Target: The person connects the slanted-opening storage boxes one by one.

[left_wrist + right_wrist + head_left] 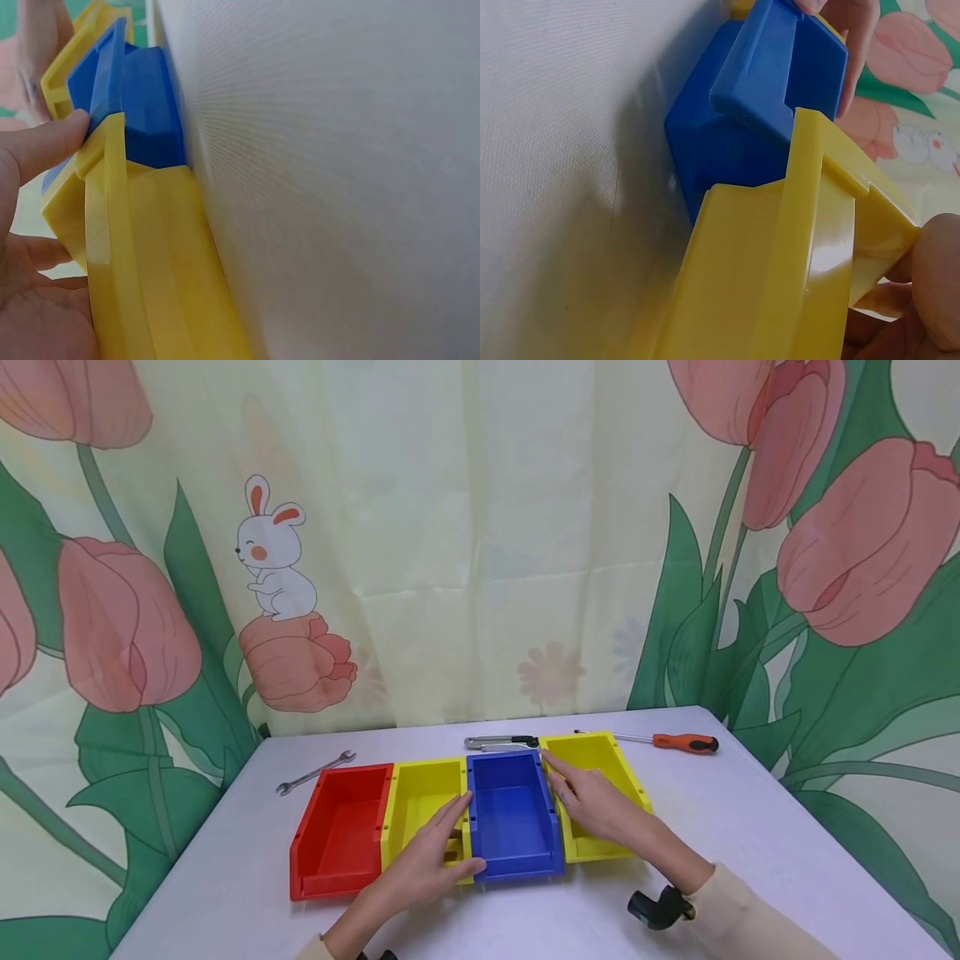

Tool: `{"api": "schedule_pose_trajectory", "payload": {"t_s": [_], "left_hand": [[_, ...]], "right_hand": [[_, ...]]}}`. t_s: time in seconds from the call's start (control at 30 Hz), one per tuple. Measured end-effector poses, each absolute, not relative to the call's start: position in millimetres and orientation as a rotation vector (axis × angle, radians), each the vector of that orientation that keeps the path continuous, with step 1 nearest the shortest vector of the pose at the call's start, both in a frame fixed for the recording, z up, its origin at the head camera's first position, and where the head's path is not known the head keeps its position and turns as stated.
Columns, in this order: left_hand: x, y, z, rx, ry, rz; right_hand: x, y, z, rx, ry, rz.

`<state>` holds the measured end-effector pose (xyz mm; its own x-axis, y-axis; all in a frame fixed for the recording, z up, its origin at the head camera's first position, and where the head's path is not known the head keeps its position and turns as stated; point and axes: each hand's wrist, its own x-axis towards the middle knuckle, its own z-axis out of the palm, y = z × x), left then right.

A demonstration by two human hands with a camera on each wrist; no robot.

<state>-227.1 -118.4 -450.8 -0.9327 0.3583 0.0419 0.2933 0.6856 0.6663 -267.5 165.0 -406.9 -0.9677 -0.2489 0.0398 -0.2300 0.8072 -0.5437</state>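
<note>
Four bins stand side by side in the head view: a red bin (341, 827), a yellow bin (412, 793), a blue bin (513, 827) and another yellow bin (600, 760). My left hand (427, 864) lies over the left yellow bin's right wall with extended fingers. Its thumb touches the blue bin's front left corner, as the left wrist view shows. My right hand (600, 806) reaches over the right yellow bin, fingertips at the wall beside the blue bin. Some of its fingers are hidden in the right wrist view.
An open-end wrench (315, 772) lies behind the red bin. Behind the blue bin is a metal and black tool (501, 742), partly hidden. A screwdriver (684, 742) with an orange and black handle lies at the back right of the white table (750, 860). A printed curtain (480, 610) hangs behind.
</note>
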Motion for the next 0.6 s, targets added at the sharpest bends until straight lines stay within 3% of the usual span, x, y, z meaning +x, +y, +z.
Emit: {"api": "schedule_pose_trajectory", "payload": {"t_s": [0.6], "left_hand": [[-226.6,-118.5,-451.2,0.542,2.798,1.084]], "right_hand": [[-269.4,162.9,-430.2,-0.360,2.950,-0.888]]}}
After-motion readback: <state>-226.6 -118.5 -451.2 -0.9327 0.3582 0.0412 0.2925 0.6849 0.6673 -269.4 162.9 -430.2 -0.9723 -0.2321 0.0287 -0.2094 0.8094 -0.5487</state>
